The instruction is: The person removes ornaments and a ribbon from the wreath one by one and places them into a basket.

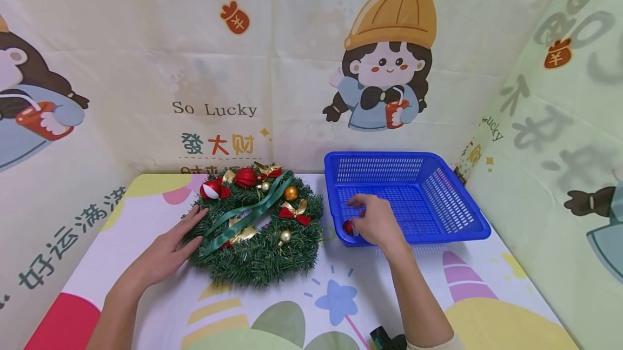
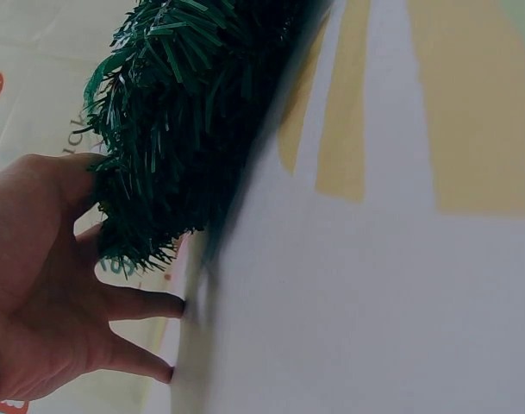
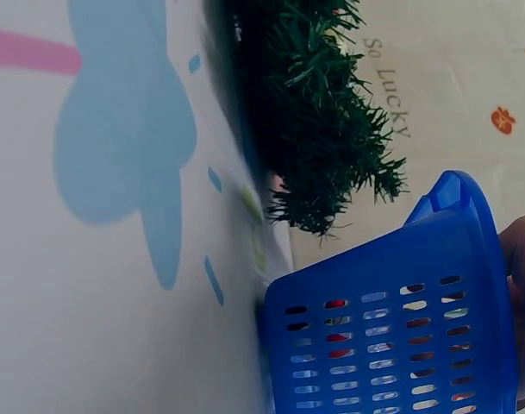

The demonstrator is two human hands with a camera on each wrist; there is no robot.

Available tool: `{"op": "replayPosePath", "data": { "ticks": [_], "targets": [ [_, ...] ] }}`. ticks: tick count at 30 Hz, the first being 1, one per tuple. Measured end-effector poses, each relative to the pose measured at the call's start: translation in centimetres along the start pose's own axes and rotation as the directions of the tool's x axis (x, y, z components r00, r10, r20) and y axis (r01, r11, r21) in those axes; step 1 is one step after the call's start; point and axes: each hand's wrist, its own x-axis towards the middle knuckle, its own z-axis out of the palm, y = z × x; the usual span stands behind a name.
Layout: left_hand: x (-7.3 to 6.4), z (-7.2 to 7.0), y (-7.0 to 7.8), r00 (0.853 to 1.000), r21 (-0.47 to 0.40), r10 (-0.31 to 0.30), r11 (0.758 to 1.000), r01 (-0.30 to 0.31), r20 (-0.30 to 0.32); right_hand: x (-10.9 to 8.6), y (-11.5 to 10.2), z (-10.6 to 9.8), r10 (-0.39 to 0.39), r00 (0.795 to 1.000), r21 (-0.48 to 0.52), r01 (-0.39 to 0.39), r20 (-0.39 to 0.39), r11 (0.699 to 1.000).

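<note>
A green wreath (image 1: 263, 266) lies on the table, trimmed with red and gold bows, several small baubles and a green ribbon (image 1: 265, 204). My left hand (image 1: 167, 250) rests against the wreath's left side with its fingers spread; the left wrist view shows the thumb at the needles. My right hand (image 1: 379, 223) is inside the near left part of a blue plastic basket (image 1: 409, 239), its index finger and thumb apart. Beside the thumb is a red ball (image 1: 348, 226) in the basket's near left corner. Whether the thumb touches it is unclear. The basket's wall hides most of the right hand in the right wrist view.
The basket stands to the right of the wreath, with a narrow gap between. A dark object (image 1: 388, 338) lies at the near edge by the right forearm. Printed cloth walls (image 1: 292, 68) rise behind and at both sides of the patterned tablecloth (image 1: 379, 285).
</note>
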Motion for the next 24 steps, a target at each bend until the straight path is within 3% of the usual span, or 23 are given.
{"op": "replayPosePath", "data": {
  "ticks": [12, 24],
  "targets": [
    [0.0, 0.0, 0.0, 1.0, -0.004, 0.007, 1.0, -0.007, 0.0, -0.7, -0.7, -0.2, -0.052, 0.994, 0.041, 0.056, -0.094, 0.998],
    [-0.1, -0.1, 0.1, 1.0, -0.006, 0.0, 1.0, 0.0, 0.003, -0.8, -1.7, 0.1, -0.132, 0.97, 0.119, 0.158, -0.204, 0.98]
  ]
}}
